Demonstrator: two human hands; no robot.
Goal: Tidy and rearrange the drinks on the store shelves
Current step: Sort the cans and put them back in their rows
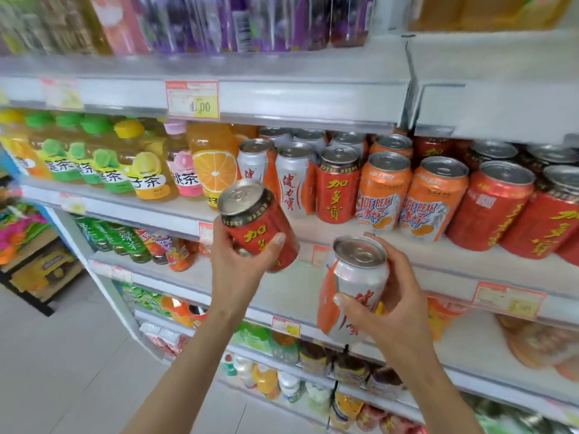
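Note:
My left hand point(241, 261) grips a red can with yellow characters point(253, 220), tilted, in front of the shelf edge. My right hand point(391, 296) grips a silver and orange can point(357, 286), held lower and to the right. Behind them on the middle shelf point(175, 211) stand rows of cans: silver and orange cans point(293, 180), a red can point(336, 186), orange Ice Peak cans point(382, 192) and more red cans point(492, 208) to the right. There is a bare gap on the shelf just behind the two held cans.
Tea and juice bottles point(147, 170) fill the left of the same shelf. Purple bottles point(250, 23) stand on the shelf above. Lower shelves hold green bottles point(125, 242) and mixed drinks. A price tag reading 4.00 point(192, 100) hangs above. Tiled floor lies at the lower left.

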